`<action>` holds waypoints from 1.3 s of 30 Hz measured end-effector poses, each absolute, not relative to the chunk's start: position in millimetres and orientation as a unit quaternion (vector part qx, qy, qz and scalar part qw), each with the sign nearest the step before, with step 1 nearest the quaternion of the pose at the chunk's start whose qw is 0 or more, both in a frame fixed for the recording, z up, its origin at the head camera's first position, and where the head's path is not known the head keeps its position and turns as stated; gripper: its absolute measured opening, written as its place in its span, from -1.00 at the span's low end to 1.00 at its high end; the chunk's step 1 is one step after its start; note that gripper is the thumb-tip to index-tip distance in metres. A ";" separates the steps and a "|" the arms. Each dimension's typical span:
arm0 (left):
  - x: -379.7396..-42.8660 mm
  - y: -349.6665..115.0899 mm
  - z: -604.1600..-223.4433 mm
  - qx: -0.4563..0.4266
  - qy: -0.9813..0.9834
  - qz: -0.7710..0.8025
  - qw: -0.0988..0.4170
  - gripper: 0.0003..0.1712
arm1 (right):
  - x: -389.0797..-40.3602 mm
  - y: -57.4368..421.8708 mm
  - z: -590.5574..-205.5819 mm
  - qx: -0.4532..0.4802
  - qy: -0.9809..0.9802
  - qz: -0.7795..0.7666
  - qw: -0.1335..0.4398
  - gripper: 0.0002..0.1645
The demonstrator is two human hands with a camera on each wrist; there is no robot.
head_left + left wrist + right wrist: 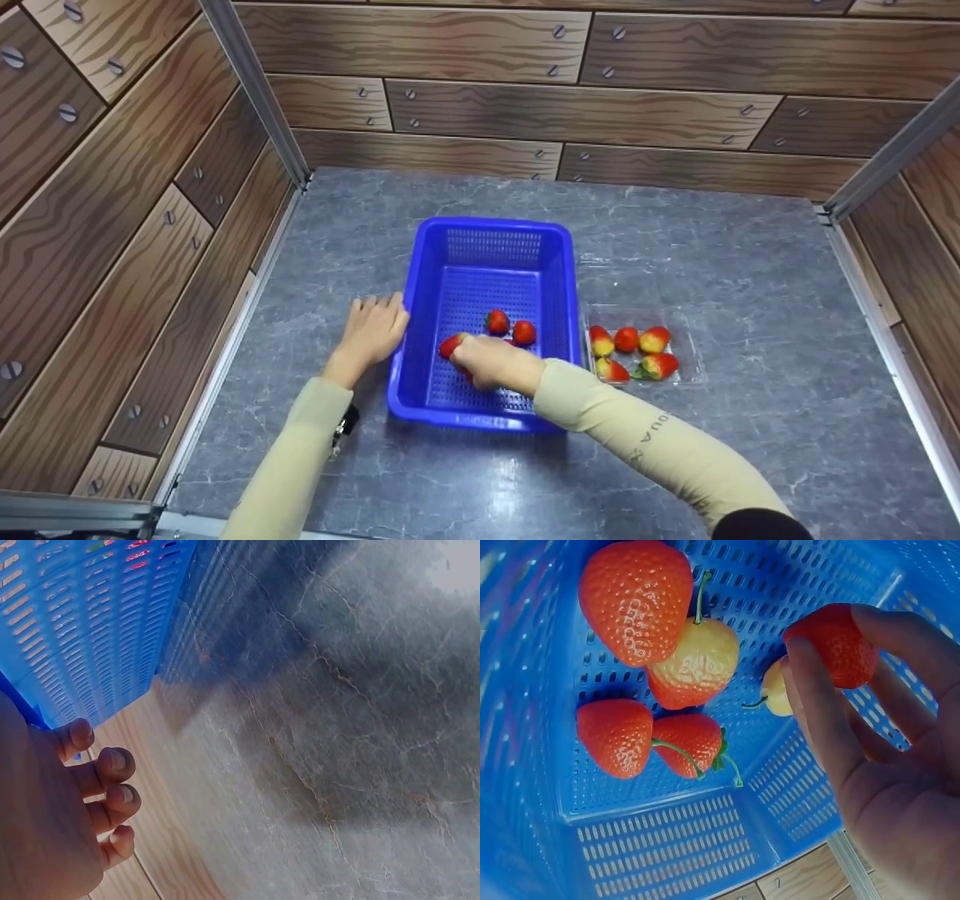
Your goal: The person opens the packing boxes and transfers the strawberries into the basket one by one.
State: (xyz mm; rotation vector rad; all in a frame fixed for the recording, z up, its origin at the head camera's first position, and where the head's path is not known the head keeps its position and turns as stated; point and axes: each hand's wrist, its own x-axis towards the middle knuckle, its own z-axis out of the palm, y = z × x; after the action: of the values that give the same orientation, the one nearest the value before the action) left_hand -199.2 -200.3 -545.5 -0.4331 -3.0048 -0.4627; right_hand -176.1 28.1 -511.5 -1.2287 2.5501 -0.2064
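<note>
A blue perforated basket [495, 421] stands mid-table with several strawberries in it. My left hand [376, 326] grips its left rim; in the left wrist view the fingers [112, 772] curl beside the outer wall, and the thumb is hidden. Inside the basket, my right hand [491, 361] pinches a red strawberry [840, 645] between thumb and fingertips. Close behind that one, a yellowish fruit with a stem [778, 692] is partly covered by the fingers. Other strawberries, a large red one [636, 600] and a yellow-topped one [697, 664] among them, lie on the basket floor.
Right of the basket, a clear plastic box [694, 367] holds several red and yellow strawberries [654, 340], its lid laid back behind it. Wood-patterned walls [480, 105] with metal posts [259, 86] enclose the grey marbled table [780, 390] at the back and sides.
</note>
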 end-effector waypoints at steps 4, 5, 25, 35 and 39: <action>-199.9 -199.7 -545.5 -0.142 -0.977 -0.153 0.031 -0.62 | -174.0 25.1 -513.9 -0.420 0.894 -0.056 0.146 -0.75; -200.3 -199.8 -545.8 -0.143 -0.977 -0.153 0.030 -0.62 | -173.3 24.2 -514.4 -0.418 0.896 -0.050 0.144 -0.75; -199.3 -200.2 -545.2 -0.140 -0.977 -0.159 0.030 -0.63 | -170.6 16.3 -530.0 -0.406 0.907 -0.007 0.113 -0.83; -199.0 -200.4 -546.0 -0.142 -0.977 -0.153 0.033 -0.60 | -168.7 16.0 -532.3 -0.411 0.906 0.005 0.105 -0.86; -199.7 -200.3 -546.9 -0.140 -0.978 -0.151 0.037 -0.59 | -170.9 15.5 -528.4 -0.407 0.907 -0.013 0.111 -0.81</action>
State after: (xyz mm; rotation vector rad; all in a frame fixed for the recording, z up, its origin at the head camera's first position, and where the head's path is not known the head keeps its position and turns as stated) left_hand -199.7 -200.3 -546.9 -0.4296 -3.0028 -0.4631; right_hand -170.9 15.5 -528.4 -1.1943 2.6640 -0.0378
